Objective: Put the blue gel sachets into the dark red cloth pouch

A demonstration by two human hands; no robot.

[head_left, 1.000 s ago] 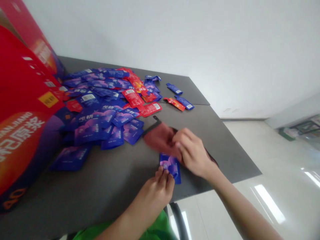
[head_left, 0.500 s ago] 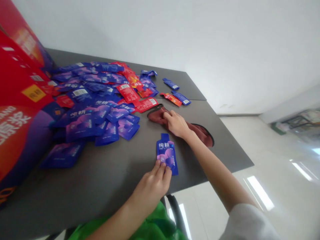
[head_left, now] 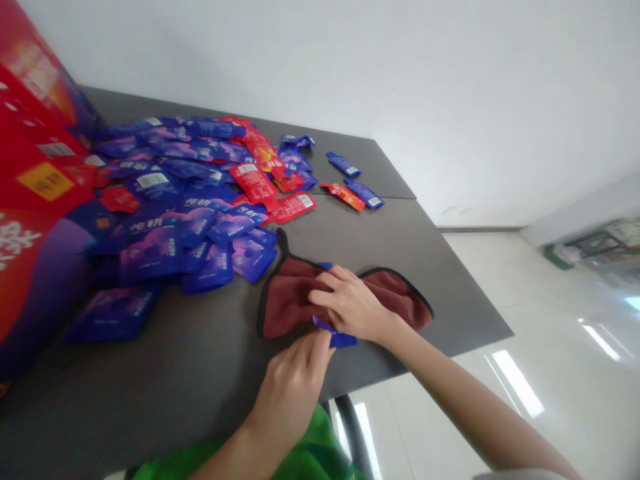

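Near the front edge of the table, my left hand [head_left: 297, 373] pinches the lower end of a blue spouted pouch [head_left: 342, 339]. Most of that pouch lies under a brown cloth [head_left: 290, 297] with black edging. My right hand [head_left: 350, 303] is closed on the cloth and presses it down over the pouch, its fingers bent into the fabric. The pouch's narrow top just shows beyond the right knuckles. To the left lies a heap of blue pouches [head_left: 150, 250], with red pouches [head_left: 254, 183] mixed in along its right side.
Large red and purple boxes [head_left: 35, 193] stand at the left. Past the cloth, two blue pouches and an orange-red pouch [head_left: 344, 196] lie apart on the grey table [head_left: 390, 233]. A white wall [head_left: 400, 80] rises behind, and the table's right edge drops to a glossy floor [head_left: 500, 293].
My right hand has drawn the cloth nearer and left, spreading it over the blue pouch. The pouch's lower end is now lifted in my left hand, where before it lay flat under the fingertips.
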